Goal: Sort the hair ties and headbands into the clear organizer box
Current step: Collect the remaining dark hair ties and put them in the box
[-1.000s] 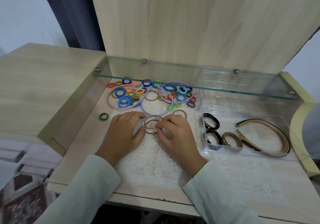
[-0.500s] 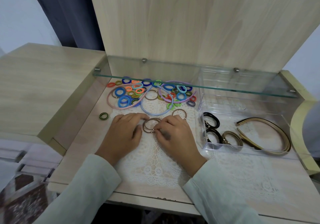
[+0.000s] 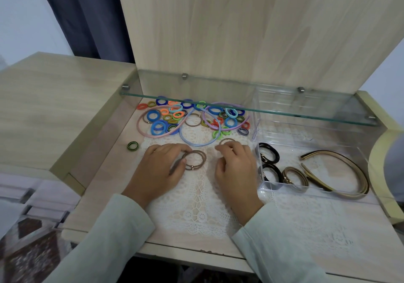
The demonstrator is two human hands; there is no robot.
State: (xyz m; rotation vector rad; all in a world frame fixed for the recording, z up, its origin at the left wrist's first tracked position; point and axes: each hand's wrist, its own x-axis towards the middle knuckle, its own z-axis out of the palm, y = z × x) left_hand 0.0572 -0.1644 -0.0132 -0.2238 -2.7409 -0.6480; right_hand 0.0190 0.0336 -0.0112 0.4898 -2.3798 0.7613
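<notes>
Brown hair ties [image 3: 195, 160], stacked as two or three loops, are being kept flat on the lace mat [image 3: 196, 208], just right of the left hand [image 3: 156, 170]. They are being pinched at their left edge between that hand's forefinger, laid over the top, and its thumb, set against the lower side. A single brown tie [image 3: 227, 140] is being touched at its near edge by the bent fingertips of the right hand [image 3: 237, 167]; whether it is being gripped cannot be told. The two hands are being held apart, palms down over the mat. The clear box [image 3: 270, 187] is being kept just right of the right hand. Black ties [image 3: 270, 154] and tan ties [image 3: 293, 174] are being stored at its near-left end, with tan headbands [image 3: 341, 174] beside them. A pile of coloured ties [image 3: 166, 119], ringed by pastel headbands [image 3: 196, 144], is lying behind the hands beneath a glass shelf [image 3: 240, 106]. A green-and-black tie [image 3: 133, 145] is lying alone, left of the left hand.
</notes>
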